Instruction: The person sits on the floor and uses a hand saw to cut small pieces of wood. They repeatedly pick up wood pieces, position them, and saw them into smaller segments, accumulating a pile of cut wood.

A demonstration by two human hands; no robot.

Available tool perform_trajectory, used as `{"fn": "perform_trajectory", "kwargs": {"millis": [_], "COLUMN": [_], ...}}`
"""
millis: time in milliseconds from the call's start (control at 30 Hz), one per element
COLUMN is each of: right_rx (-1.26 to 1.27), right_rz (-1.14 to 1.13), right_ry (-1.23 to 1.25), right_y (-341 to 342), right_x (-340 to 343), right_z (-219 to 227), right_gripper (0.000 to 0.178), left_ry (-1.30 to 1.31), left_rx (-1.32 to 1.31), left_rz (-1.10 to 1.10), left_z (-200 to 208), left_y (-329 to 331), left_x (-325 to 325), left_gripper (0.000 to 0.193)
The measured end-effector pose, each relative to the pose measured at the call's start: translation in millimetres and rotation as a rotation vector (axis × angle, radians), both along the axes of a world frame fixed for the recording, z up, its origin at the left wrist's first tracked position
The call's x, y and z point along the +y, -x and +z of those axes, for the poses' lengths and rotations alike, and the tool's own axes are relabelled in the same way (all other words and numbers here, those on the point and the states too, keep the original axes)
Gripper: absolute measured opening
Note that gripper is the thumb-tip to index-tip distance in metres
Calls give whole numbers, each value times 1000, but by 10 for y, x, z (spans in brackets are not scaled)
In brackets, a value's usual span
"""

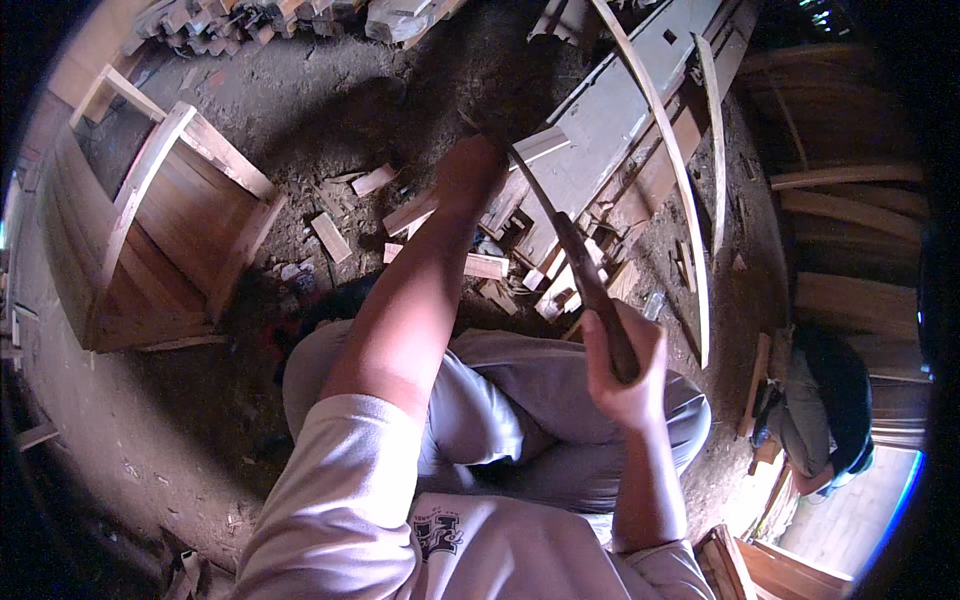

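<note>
Person sits on dirt floor [190, 420], seen from above. R hand [642, 378] is wrapped round the wooden handle of a long thin-bladed tool [577, 250], which slants up-left, far end near the L hand [472, 175]. L hand is in shadow; can't tell if it grips anything. Wood offcuts [330, 237] lie beyond the knees, w/ a grey board [600, 130] & curved wood strips [655, 100] on R, box-like wood frame [195, 215] on L.

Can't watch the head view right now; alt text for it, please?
The right hand grips a long, dark-handled tool, its far end close to the outstretched left hand. Wood scraps litter the floor ahead, beside a pale board, with a wooden frame to the left.
</note>
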State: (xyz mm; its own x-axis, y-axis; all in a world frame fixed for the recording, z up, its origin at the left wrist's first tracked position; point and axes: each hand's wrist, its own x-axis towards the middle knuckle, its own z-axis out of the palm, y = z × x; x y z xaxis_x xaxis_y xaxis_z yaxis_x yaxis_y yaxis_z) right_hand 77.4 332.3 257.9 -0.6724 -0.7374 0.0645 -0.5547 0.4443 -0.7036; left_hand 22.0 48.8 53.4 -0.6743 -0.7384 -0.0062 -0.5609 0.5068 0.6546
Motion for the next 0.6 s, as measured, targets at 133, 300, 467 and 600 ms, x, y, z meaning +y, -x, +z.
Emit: {"fn": "perform_trajectory", "kwargs": {"millis": [133, 300, 467, 600], "right_rx": [-35, -34, 212, 287], "right_rz": [0, -36, -52, -187], "right_ry": [-4, -75, -198, -250], "right_y": [-82, -415, -815, -1101], "right_x": [184, 662, 1522, 1978], "right_z": [-127, 209, 665, 835], "right_gripper": [18, 13, 17, 47], "left_ry": [44, -142, -184, 62], "left_rx": [26, -41, -23, -157], "left_rz": [-19, 98, 46, -1], "left_z": [-254, -88, 134, -191], "left_y": [65, 61, -22, 116], "left_x": [-91, -91, -35, -97], "left_gripper": [32, 31, 30, 32]}}
